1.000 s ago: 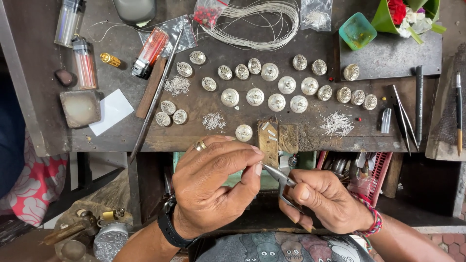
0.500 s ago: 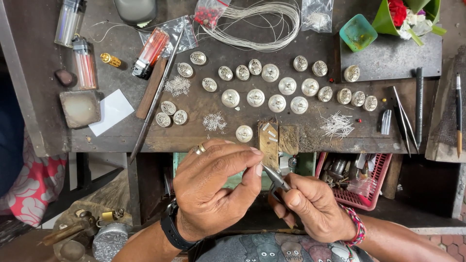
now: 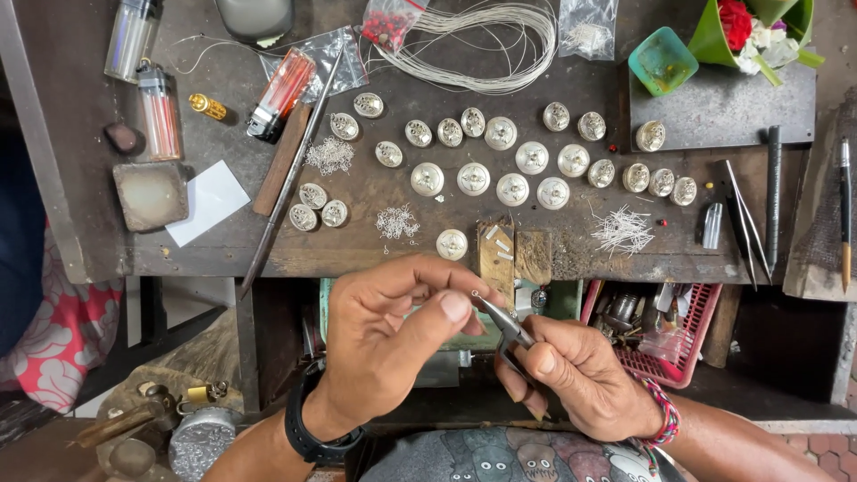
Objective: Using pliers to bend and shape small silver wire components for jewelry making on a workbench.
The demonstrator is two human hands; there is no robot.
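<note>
Head view looks straight down on our dark, scarred wooden workbench [image 3: 402, 250]. Across its middle lie rows of small round silver pieces [image 3: 500, 170], one more of them [image 3: 452, 244] alone near the front edge. Little heaps of tiny silver rings [image 3: 397, 221] and a spray of short wire bits [image 3: 622, 230] sit among them. At the back we see a coil of silver wire [image 3: 482, 40], a bag of red beads [image 3: 386, 22], a small teal cup [image 3: 661, 61] and a green leaf tray of flowers [image 3: 759, 27]. Lighters [image 3: 161, 112] stand at the left beside a white paper scrap [image 3: 207, 201]. A red basket [image 3: 665, 344] of tools hangs under the bench edge at the right.

Below the edge, over our lap, our right hand [image 3: 585, 375] is wrapped around small pliers [image 3: 507, 323], fingers pressed around the handles. The tips hold a tiny wire loop [image 3: 476, 294], just visible at the nose. Our left hand [image 3: 393, 344], wearing a black wristwatch [image 3: 312, 428], has thumb and forefinger curled together at the plier tips, touching or nearly touching the loop; we cannot tell whether it pinches it.
</note>
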